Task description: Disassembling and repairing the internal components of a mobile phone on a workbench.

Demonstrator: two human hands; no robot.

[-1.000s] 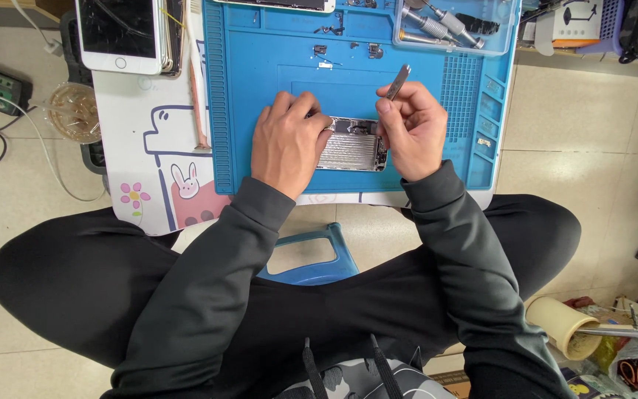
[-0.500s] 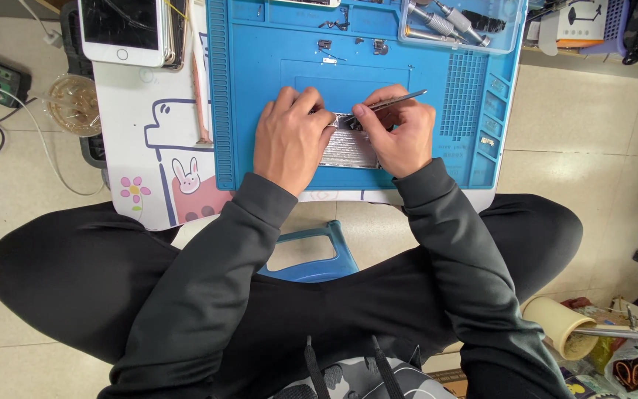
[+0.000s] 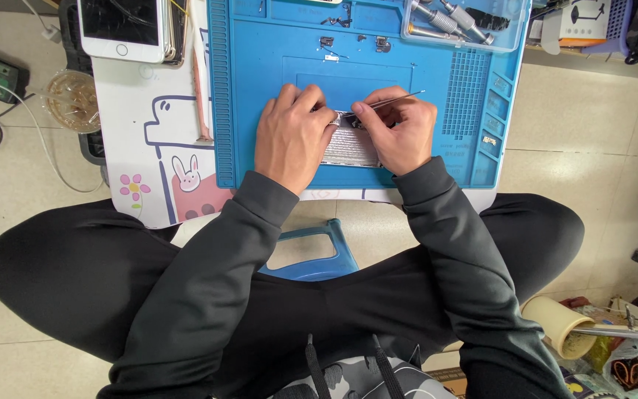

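Your right hand (image 3: 402, 133) has its grip pinched around a thin metal tool (image 3: 393, 101), whose shaft slants out past your knuckles toward 2 o'clock while its working end sits at the upper edge of the silver phone part (image 3: 348, 148). Your left hand (image 3: 292, 137) presses down on that same part from 9 o'clock, fingers curled over its top left corner and grasping it in place; the two hands nearly touch above it. The silver phone part lies flat near the middle of the blue work mat (image 3: 260, 74), mostly covered by your hands, with only its lower middle showing.

At 12 o'clock on the mat lie several small dark screws and brackets (image 3: 354, 41). At 1 o'clock a clear tray (image 3: 415, 33) holds screwdrivers (image 3: 437, 18). At 10 o'clock, off the mat on the white tabletop (image 3: 123, 111), rests a white smartphone (image 3: 121, 26) with a cracked screen. A blue stool (image 3: 319, 251) shows between your knees at 6 o'clock.
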